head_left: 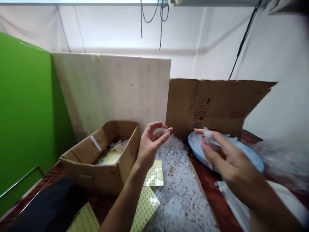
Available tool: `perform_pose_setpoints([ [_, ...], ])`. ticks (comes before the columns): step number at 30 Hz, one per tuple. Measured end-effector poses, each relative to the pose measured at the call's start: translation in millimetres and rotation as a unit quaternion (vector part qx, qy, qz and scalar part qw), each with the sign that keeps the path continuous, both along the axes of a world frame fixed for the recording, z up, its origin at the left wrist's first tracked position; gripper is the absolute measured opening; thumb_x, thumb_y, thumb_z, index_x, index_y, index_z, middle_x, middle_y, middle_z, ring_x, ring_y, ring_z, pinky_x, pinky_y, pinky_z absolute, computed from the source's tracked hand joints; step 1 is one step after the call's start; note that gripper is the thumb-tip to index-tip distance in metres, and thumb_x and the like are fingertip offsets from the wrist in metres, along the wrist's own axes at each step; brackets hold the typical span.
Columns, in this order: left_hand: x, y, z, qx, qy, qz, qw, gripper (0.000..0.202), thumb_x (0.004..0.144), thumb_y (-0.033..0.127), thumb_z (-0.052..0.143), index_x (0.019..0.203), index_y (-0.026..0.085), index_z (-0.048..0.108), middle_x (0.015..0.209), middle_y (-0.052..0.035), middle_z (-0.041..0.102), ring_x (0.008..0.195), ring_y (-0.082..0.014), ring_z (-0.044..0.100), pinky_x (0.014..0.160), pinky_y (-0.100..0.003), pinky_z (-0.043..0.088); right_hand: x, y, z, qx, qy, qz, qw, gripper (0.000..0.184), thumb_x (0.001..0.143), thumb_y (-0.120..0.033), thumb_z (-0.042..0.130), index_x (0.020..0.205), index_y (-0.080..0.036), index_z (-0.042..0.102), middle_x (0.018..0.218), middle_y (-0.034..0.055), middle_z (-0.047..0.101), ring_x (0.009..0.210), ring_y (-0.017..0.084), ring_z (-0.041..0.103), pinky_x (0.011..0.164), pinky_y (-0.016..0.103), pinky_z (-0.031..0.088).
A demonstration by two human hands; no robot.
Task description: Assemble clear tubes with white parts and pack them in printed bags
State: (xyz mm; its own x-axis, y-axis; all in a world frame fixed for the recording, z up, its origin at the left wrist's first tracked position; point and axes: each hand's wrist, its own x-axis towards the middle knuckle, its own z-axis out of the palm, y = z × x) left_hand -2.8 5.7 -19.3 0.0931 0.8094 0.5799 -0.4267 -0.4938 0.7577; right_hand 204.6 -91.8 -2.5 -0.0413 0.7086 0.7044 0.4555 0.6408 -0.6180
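My left hand (152, 139) is raised over the far end of a heap of small translucent plastic pieces (178, 183). Its thumb and fingers pinch a small clear plastic piece (166, 130). My right hand (224, 154), smeared by motion, is closed around a translucent plastic piece (209, 137) in front of the blue basin (257, 164). Pale yellow sheets of small round stickers (145, 207) lie below my left hand, partly covered by my left forearm.
An open cardboard box (96, 175) holding plastic scraps and yellow paper stands at the left. Behind are a white board (116, 90) and a cardboard panel (222, 100). Clear plastic bags (282, 158) lie at the right, a dark cloth (48, 206) at the lower left.
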Motion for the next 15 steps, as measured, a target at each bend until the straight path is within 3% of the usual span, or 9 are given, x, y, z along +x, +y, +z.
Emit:
perform_pose_setpoints([
  [3, -4, -7, 8.4, 0.015, -0.028, 0.02, 0.999, 0.039, 0.081, 0.019, 0.081, 0.113, 0.024, 0.06, 0.106, -0.0007, 0.066, 0.115, -0.0241, 0.072, 0.102, -0.035, 0.056, -17, 25, 3.0, -0.023, -0.028, -0.015, 0.999, 0.034, 0.098, -0.03, 0.065, 0.132, -0.031, 0.07, 0.105, 0.0082, 0.067, 0.091, 0.026, 0.065, 0.073, 0.037, 0.054],
  [7, -5, -13, 10.7, 0.024, -0.001, 0.022, 0.999, 0.04, 0.08, 0.021, 0.083, 0.113, 0.026, 0.062, 0.102, 0.0009, 0.067, 0.109, -0.0235, 0.074, 0.101, -0.037, 0.058, -30, 29, -1.8, -0.024, -0.006, 0.021, 0.999, 0.036, 0.098, -0.03, 0.066, 0.134, -0.031, 0.069, 0.102, 0.0071, 0.067, 0.091, 0.025, 0.065, 0.073, 0.037, 0.054],
  [12, -7, -14, 9.5, 0.012, 0.042, 0.002, 0.999, 0.032, 0.077, 0.021, 0.087, 0.103, 0.023, 0.068, 0.095, 0.0001, 0.071, 0.082, -0.015, 0.074, 0.078, -0.026, 0.063, -32, 24, -1.3, -0.003, -0.021, 0.01, 1.0, 0.038, 0.097, -0.024, 0.065, 0.134, -0.031, 0.068, 0.101, 0.006, 0.068, 0.091, 0.024, 0.065, 0.078, 0.038, 0.054],
  [15, -7, -16, 10.9, 0.023, 0.056, 0.013, 0.998, 0.033, 0.074, 0.02, 0.089, 0.102, 0.021, 0.071, 0.092, -0.0009, 0.073, 0.083, -0.0144, 0.073, 0.076, -0.024, 0.062, -30, 23, 1.4, -0.001, -0.025, -0.024, 0.999, 0.035, 0.092, -0.019, 0.068, 0.126, -0.027, 0.067, 0.099, 0.0056, 0.07, 0.087, 0.023, 0.068, 0.075, 0.036, 0.055],
])
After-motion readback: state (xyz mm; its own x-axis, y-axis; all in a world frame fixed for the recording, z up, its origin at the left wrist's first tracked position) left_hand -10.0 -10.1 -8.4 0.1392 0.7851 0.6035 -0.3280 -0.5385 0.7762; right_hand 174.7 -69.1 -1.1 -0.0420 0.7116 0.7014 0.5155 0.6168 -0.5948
